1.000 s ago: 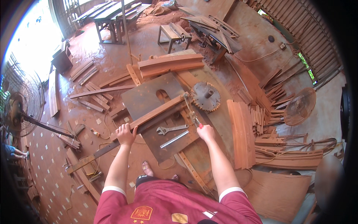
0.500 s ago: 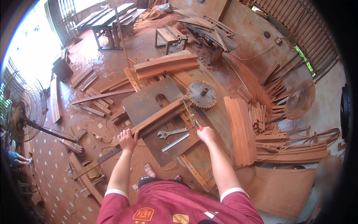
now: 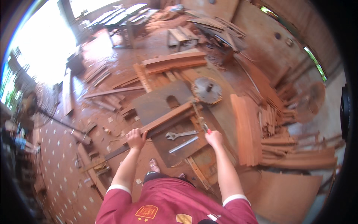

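My left hand is closed over the near left end of a long reddish wooden bar, which lies across a dark metal saw table. In my right hand is a red-handled tool; its far part points toward the bar's far right end, and its kind is too blurred to tell. A round toothed saw blade lies flat just beyond that end. Between my hands, an adjustable wrench and a white steel ruler rest on the table top.
Stacked planks lie across the table's far side, and more boards stand to the right. Wood offcuts litter the floor at left. A standing fan is at far left. Workbenches with boards stand at the back.
My view has turned, so the whole scene sits further right and is more blurred. Both hands keep their places at the bar and the tool.
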### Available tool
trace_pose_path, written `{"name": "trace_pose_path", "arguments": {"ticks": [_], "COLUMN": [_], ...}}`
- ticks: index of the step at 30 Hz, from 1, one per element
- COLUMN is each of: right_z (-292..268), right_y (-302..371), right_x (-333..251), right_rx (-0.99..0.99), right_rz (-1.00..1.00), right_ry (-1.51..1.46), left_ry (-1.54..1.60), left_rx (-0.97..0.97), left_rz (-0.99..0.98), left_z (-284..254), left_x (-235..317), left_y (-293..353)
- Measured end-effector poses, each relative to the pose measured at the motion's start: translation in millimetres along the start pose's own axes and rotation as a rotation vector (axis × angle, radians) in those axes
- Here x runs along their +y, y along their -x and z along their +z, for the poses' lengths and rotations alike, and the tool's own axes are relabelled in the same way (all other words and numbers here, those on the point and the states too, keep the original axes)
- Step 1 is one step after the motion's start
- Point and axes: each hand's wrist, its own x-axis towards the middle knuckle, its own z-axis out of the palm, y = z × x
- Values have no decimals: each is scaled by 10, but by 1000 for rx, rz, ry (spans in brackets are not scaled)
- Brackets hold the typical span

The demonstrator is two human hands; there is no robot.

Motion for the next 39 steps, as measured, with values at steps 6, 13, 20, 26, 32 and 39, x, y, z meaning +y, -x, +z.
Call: {"name": "trace_pose_path", "arguments": {"ticks": [6, 13, 20, 26, 32, 39], "right_z": [166, 143, 103, 152, -79, -91], "right_y": [7, 189, 398, 359, 761, 838], "right_x": [543, 905, 1083, 1701, 1583, 1520], "right_rx": [17, 88, -8, 13, 15, 19], "right_rz": [-93, -277, -261, -244, -271, -237], "right_ry": [-56, -106, -163, -142, -88, -70], "left_ry": [50, 23, 24, 52, 38, 23], "left_rx": [34, 29, 45, 7, -16, 115], "left_rz": [-25, -48, -70, -65, -62, -49], "left_z": [-223, -319, -397, -575, -680, -540], "left_x": [157, 334, 429, 700, 770, 744], "left_y": [294, 640, 996, 1244, 1420, 1443]}}
